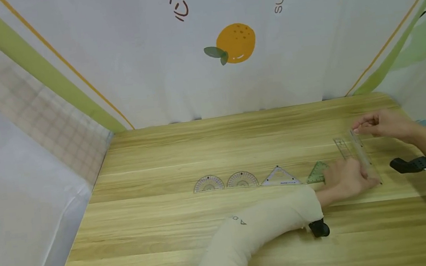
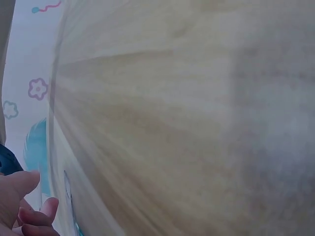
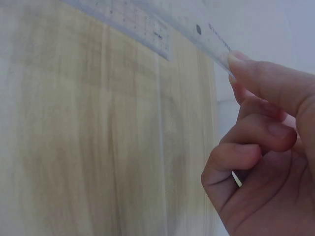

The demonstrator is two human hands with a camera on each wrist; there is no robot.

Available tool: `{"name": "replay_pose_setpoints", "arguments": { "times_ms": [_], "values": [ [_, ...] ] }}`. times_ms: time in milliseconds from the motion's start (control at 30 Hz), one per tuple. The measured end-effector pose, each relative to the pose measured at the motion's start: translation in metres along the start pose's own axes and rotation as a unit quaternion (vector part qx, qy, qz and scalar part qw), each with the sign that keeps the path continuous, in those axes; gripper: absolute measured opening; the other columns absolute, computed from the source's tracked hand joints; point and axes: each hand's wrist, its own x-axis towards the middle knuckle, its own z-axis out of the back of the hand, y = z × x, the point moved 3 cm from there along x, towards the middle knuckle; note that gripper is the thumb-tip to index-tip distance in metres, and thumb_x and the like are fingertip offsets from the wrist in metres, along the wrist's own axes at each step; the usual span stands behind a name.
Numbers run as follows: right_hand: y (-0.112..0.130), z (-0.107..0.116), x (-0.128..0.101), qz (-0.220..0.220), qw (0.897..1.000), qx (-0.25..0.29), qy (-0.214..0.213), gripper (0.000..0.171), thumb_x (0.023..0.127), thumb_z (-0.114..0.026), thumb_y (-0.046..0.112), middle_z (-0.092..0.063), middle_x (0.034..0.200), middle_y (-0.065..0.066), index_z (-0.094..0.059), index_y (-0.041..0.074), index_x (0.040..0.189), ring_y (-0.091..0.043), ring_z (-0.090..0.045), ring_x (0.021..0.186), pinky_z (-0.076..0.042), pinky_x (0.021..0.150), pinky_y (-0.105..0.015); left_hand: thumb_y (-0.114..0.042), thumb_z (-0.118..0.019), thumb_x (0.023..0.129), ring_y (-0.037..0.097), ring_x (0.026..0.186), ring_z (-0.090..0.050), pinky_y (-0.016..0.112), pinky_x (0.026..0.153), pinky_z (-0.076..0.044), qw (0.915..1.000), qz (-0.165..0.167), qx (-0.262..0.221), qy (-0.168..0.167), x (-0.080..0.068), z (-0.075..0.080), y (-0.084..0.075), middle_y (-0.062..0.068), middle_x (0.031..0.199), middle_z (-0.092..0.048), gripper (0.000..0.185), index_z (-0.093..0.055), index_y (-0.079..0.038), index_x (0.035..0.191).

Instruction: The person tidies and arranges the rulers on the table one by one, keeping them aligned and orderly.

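- The left hand (image 1: 348, 178) lies nearest, its cream sleeve (image 1: 262, 227) stretched across the wooden counter (image 1: 208, 233). Its fingers rest on the near end of a long clear ruler (image 1: 363, 156); whether they curl round it cannot be told from the head view, and the left wrist view is blurred.
- Just left of that hand lies a green set square (image 1: 317, 173), partly covered by it.
- Further left, in one row on the counter, lie a clear set square (image 1: 279, 176) and two clear protractors (image 1: 242, 180) (image 1: 208, 184).
- A second, shorter clear ruler (image 1: 342, 147) lies just beside the long one, on its left.
- Farthest, the right hand (image 1: 381, 124) pinches the far end of the long ruler between thumb and forefinger, the other fingers curled in.
- Behind the counter hangs a white backdrop (image 1: 152, 70) printed with an orange (image 1: 235, 43).
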Motion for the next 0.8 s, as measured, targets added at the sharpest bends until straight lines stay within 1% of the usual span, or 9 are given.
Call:
{"name": "replay_pose_setpoints", "arguments": {
  "times_ms": [100,200,300,433,533,600,667,733,800],
  "values": [
    [-0.002,-0.002,-0.002,-0.002,1.000,0.001,0.004,0.024,0.102,-0.065,0.014,-0.068,0.088,-0.006,-0.069,-0.005,0.116,-0.020,-0.050,0.070,-0.046,0.063,-0.032,-0.061,-0.072,0.088,0.000,0.053,-0.039,0.023,0.052,-0.033,0.9999,-0.001,-0.011,0.004,-0.002,-0.002,-0.001,-0.019,0.054,-0.047,0.040,-0.062,-0.035,0.060],
    [-0.003,-0.003,-0.003,-0.007,1.000,0.002,0.008,0.025,0.102,-0.065,0.014,-0.067,0.088,-0.005,-0.069,-0.005,0.117,-0.020,-0.050,0.069,-0.046,0.062,-0.032,-0.060,-0.072,0.089,-0.001,0.051,-0.038,0.021,0.050,-0.033,0.9998,-0.007,-0.018,0.001,-0.003,-0.004,-0.001,-0.018,0.052,-0.045,0.038,-0.063,-0.035,0.062],
    [-0.005,-0.003,-0.004,-0.006,1.000,-0.001,0.012,0.026,0.102,-0.065,0.015,-0.066,0.086,-0.006,-0.068,-0.005,0.118,-0.021,-0.049,0.068,-0.044,0.061,-0.033,-0.060,-0.072,0.089,-0.003,0.052,-0.039,0.020,0.050,-0.033,0.9997,-0.009,-0.023,-0.006,-0.003,-0.005,-0.003,-0.020,0.054,-0.045,0.032,-0.067,-0.037,0.068],
    [-0.008,-0.003,-0.006,0.000,1.000,0.007,0.014,0.025,0.102,-0.065,0.014,-0.064,0.082,-0.009,-0.068,-0.005,0.118,-0.020,-0.048,0.065,-0.043,0.061,-0.033,-0.061,-0.073,0.087,-0.006,0.059,-0.043,0.021,0.055,-0.033,0.9994,-0.001,-0.032,-0.014,-0.002,-0.007,-0.004,-0.026,0.065,-0.052,0.020,-0.074,-0.041,0.084],
    [-0.009,-0.002,-0.006,0.006,1.000,0.016,0.018,0.025,0.102,-0.065,0.014,-0.066,0.083,-0.009,-0.068,-0.006,0.118,-0.020,-0.049,0.066,-0.045,0.061,-0.033,-0.062,-0.074,0.086,-0.006,0.063,-0.045,0.022,0.057,-0.034,0.9990,0.005,-0.040,-0.019,-0.002,-0.009,-0.005,-0.028,0.073,-0.058,0.020,-0.076,-0.043,0.093],
    [-0.009,-0.002,-0.006,0.008,1.000,0.020,0.020,0.026,0.102,-0.065,0.014,-0.067,0.085,-0.007,-0.068,-0.006,0.117,-0.021,-0.051,0.067,-0.045,0.062,-0.033,-0.061,-0.074,0.086,-0.006,0.063,-0.045,0.022,0.056,-0.035,0.9987,0.005,-0.046,-0.022,-0.003,-0.010,-0.006,-0.029,0.076,-0.060,0.021,-0.076,-0.043,0.096],
    [-0.010,-0.002,-0.007,0.010,0.999,0.022,0.022,0.026,0.102,-0.066,0.015,-0.069,0.087,-0.006,-0.068,-0.006,0.117,-0.021,-0.052,0.068,-0.046,0.062,-0.033,-0.061,-0.073,0.087,-0.006,0.060,-0.044,0.020,0.054,-0.035,0.9985,0.001,-0.049,-0.026,-0.004,-0.011,-0.006,-0.029,0.074,-0.059,0.022,-0.077,-0.043,0.097],
    [-0.011,-0.002,-0.006,0.012,0.999,0.023,0.024,0.026,0.102,-0.066,0.016,-0.070,0.090,-0.004,-0.068,-0.005,0.118,-0.021,-0.053,0.069,-0.047,0.062,-0.033,-0.062,-0.072,0.087,-0.006,0.056,-0.042,0.019,0.052,-0.033,0.9983,-0.003,-0.050,-0.028,-0.005,-0.012,-0.006,-0.027,0.068,-0.056,0.022,-0.076,-0.043,0.098],
    [-0.011,-0.003,-0.007,0.011,0.999,0.026,0.023,0.026,0.102,-0.066,0.016,-0.067,0.084,-0.005,-0.068,-0.005,0.117,-0.020,-0.050,0.065,-0.045,0.060,-0.033,-0.062,-0.071,0.088,-0.006,0.053,-0.041,0.018,0.050,-0.033,0.9983,-0.008,-0.049,-0.030,-0.006,-0.012,-0.007,-0.025,0.062,-0.053,0.023,-0.077,-0.043,0.099]
  ]
}}
